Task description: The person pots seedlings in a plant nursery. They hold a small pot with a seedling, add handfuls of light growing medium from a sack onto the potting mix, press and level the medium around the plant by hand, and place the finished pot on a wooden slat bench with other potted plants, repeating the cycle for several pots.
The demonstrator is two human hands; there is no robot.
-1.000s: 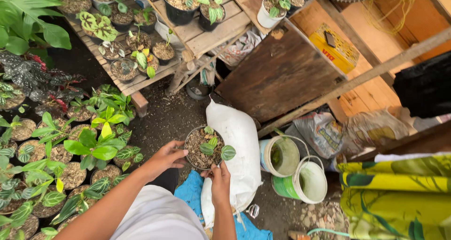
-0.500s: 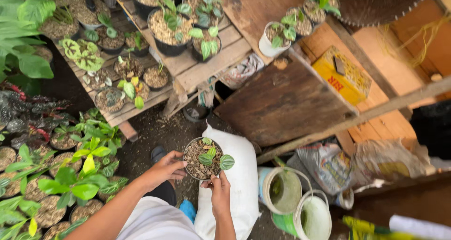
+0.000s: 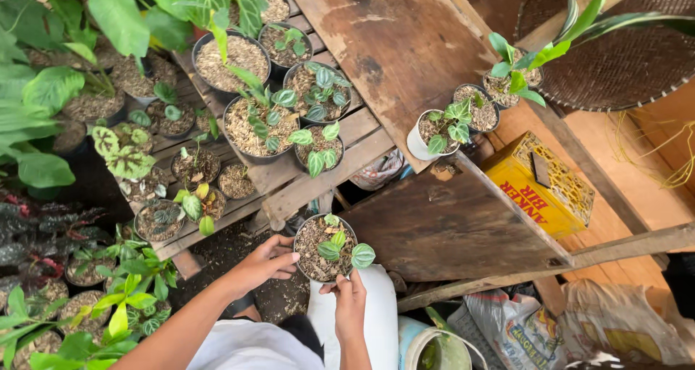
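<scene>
Pot (image 3: 323,248) with seedling (image 3: 346,248): left hand (image 3: 262,264) and right hand (image 3: 349,301) clasp its rim, pot base hidden, fingertips partly concealed beneath.

Small black pot (image 3: 323,248) of gritty mix with a round-leaved seedling, held in both hands: left hand (image 3: 262,263) cupping rim from left, right hand (image 3: 350,300) pinching near edge. White sack (image 3: 376,319) right under the grip. Slatted worktop (image 3: 318,178) of potted plants just beyond. Yellow box (image 3: 539,185) far right.
</scene>
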